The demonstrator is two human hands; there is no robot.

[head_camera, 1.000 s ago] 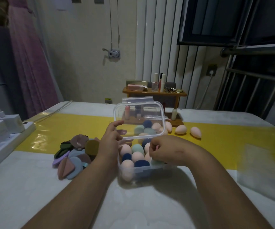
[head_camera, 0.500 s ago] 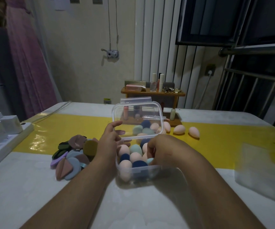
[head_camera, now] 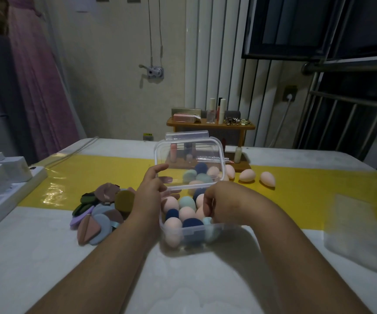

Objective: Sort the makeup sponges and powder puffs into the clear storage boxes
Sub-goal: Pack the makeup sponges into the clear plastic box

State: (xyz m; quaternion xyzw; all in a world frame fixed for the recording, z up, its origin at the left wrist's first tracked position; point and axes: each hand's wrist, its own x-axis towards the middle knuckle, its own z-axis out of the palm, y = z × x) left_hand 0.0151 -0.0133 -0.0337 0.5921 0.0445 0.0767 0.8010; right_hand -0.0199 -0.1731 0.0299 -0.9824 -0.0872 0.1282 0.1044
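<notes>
Bare white table (head_camera: 183, 288) is seen at 6 o'clock. The clear storage box (head_camera: 192, 232), filled with egg sponges, is steadied by the left hand (head_camera: 149, 196), pinched on its raised lid (head_camera: 189, 164); the right hand (head_camera: 219, 202) is curled inside. Powder puffs (head_camera: 101, 209) are heaped at 9 o'clock; three loose sponges (head_camera: 247, 175) lie at 1 o'clock.

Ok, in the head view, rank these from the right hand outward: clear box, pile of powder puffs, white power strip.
1. Clear box: right hand is in it.
2. Pile of powder puffs: left of the box.
3. White power strip: far left table edge.
</notes>
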